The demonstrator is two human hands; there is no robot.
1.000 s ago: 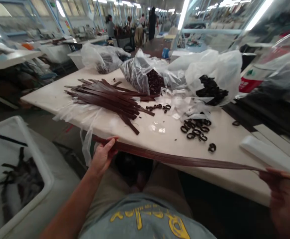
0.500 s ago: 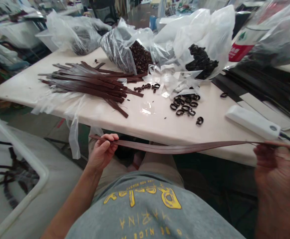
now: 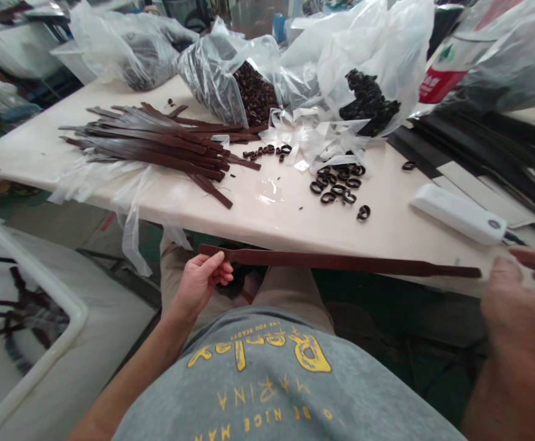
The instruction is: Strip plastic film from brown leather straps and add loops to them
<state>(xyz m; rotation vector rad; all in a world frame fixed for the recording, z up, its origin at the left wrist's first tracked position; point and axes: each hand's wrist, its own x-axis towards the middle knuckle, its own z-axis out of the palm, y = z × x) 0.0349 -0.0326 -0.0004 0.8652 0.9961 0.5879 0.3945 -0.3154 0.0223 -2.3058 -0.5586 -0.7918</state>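
My left hand [image 3: 202, 280] is closed on the left end of a long dark brown leather strap [image 3: 341, 262]. The strap lies level in the air just below the front edge of the white table [image 3: 272, 220]. My right hand [image 3: 520, 300] is a little blurred at the right, fingers apart, just beyond the strap's free right end and not gripping it. On the table lie a pile of similar brown straps [image 3: 157, 144] and a cluster of black loops [image 3: 338, 187].
Clear plastic bags of brown loops [image 3: 249, 92] and black loops [image 3: 368, 104] stand at the back. A white oblong device [image 3: 460, 214] lies at the right beside black strips [image 3: 488, 147]. A white tub [image 3: 33, 294] holding dark straps stands at my left.
The strap has turned from edge-on and sagging to flat and straight. My right hand has let go of its right end and opened. The camera has tilted further down.
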